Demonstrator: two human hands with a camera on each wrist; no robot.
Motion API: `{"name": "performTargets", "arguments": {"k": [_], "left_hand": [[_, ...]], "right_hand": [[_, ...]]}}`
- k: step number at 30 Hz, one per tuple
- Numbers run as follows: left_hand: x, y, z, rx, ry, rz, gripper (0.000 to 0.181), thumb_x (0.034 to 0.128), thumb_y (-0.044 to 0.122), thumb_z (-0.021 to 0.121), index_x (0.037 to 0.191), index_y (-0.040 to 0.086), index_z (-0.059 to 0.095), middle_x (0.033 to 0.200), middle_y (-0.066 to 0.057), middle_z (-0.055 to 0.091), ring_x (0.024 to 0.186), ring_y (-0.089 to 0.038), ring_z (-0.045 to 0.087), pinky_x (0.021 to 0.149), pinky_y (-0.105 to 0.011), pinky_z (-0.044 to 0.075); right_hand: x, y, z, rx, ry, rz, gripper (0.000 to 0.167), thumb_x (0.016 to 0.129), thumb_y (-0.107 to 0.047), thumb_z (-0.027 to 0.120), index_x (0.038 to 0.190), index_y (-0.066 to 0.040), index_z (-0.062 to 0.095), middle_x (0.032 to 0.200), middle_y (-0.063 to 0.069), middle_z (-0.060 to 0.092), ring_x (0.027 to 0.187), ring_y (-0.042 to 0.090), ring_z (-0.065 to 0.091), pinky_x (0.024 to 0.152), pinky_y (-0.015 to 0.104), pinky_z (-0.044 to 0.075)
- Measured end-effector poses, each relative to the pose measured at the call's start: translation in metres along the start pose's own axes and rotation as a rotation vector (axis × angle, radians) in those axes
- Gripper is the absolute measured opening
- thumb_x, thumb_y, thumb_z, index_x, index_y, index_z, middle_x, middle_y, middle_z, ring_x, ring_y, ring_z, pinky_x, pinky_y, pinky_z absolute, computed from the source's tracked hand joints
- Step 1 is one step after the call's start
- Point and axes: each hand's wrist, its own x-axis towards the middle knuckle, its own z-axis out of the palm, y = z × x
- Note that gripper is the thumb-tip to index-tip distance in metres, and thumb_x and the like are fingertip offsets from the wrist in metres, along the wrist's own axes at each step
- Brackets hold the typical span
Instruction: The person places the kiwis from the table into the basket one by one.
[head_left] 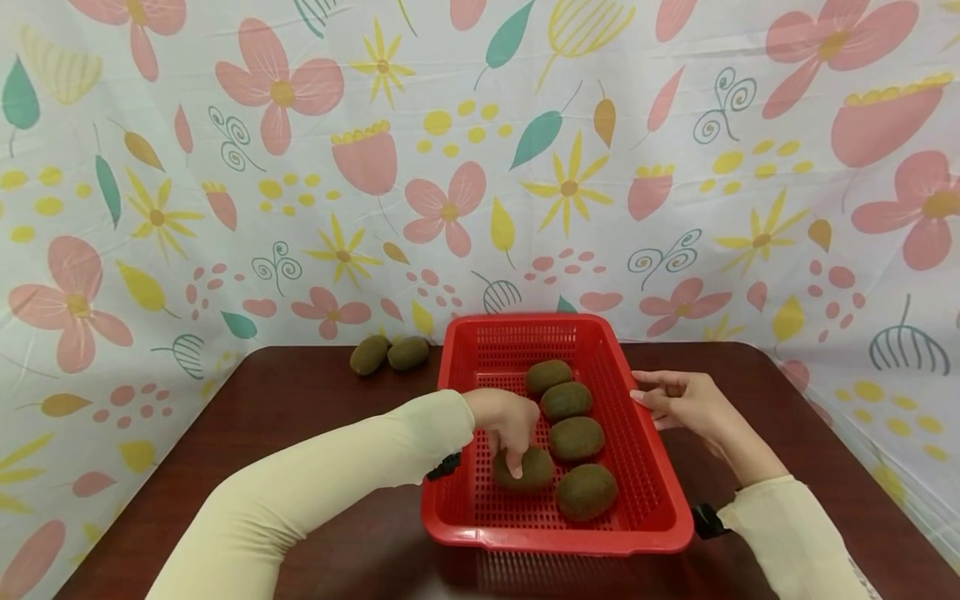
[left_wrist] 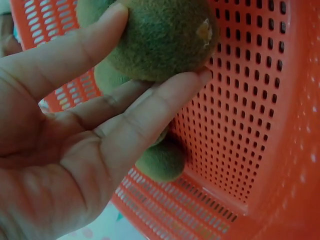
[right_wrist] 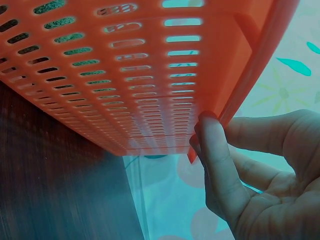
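Note:
A red plastic basket (head_left: 558, 542) with perforated walls stands on the table, with several brown kiwis in it. My left hand (head_left: 510, 417) reaches down inside and grips a kiwi (head_left: 538, 473) in the front left part. In the left wrist view the thumb and fingers lie on either side of this fuzzy kiwi (left_wrist: 165, 37). The others form a rough column to its right, from a front kiwi (head_left: 587, 492) to a back kiwi (head_left: 548, 377). My right hand (head_left: 690, 404) pinches the basket's right rim between thumb and fingers, plainly seen in the right wrist view.
Two more kiwis, a left one (head_left: 370, 355) and a right one (head_left: 408, 353), lie together on the dark wooden table (head_left: 300, 417) behind the basket's left side. A flower-patterned cloth (head_left: 450, 167) hangs along the table's back edge.

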Motion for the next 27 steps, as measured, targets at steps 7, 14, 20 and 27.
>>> {"name": "performTargets", "arguments": {"k": [7, 14, 20, 27], "left_hand": [[0.007, 0.008, 0.010, 0.077, -0.074, -0.044, 0.059, 0.0786, 0.009, 0.080, 0.131, 0.006, 0.053, 0.131, -0.006, 0.056, 0.089, -0.018, 0.065, 0.065, -0.027, 0.056], [0.007, 0.014, 0.016, 0.115, -0.139, -0.067, 0.083, 0.0807, 0.011, 0.078, 0.150, 0.013, 0.032, 0.141, -0.004, 0.049, 0.096, -0.017, 0.065, 0.067, -0.024, 0.055], [0.006, 0.017, 0.017, 0.152, -0.141, -0.083, 0.085, 0.0810, 0.012, 0.079, 0.151, 0.016, 0.030, 0.132, -0.004, 0.056, 0.091, -0.016, 0.066, 0.069, -0.025, 0.055], [0.005, 0.016, 0.013, 0.142, -0.099, -0.082, 0.088, 0.0784, 0.011, 0.081, 0.151, 0.018, 0.030, 0.124, -0.002, 0.061, 0.087, -0.014, 0.066, 0.070, -0.025, 0.055]], "right_hand": [[0.000, 0.000, 0.000, 0.006, -0.004, -0.001, 0.064, 0.092, -0.024, 0.068, 0.140, 0.009, 0.042, 0.088, 0.007, 0.069, 0.075, 0.018, 0.069, 0.069, 0.038, 0.058], [0.000, 0.002, 0.000, 0.004, -0.006, -0.002, 0.065, 0.091, -0.025, 0.068, 0.140, 0.009, 0.042, 0.088, 0.008, 0.069, 0.076, 0.019, 0.069, 0.069, 0.038, 0.058], [0.000, 0.001, 0.000, 0.009, -0.005, -0.003, 0.064, 0.091, -0.025, 0.068, 0.140, 0.009, 0.042, 0.090, 0.009, 0.070, 0.076, 0.019, 0.069, 0.069, 0.038, 0.058], [0.001, 0.000, 0.000, 0.016, -0.005, -0.002, 0.064, 0.091, -0.024, 0.068, 0.140, 0.009, 0.042, 0.088, 0.007, 0.070, 0.074, 0.018, 0.069, 0.068, 0.037, 0.058]]}}
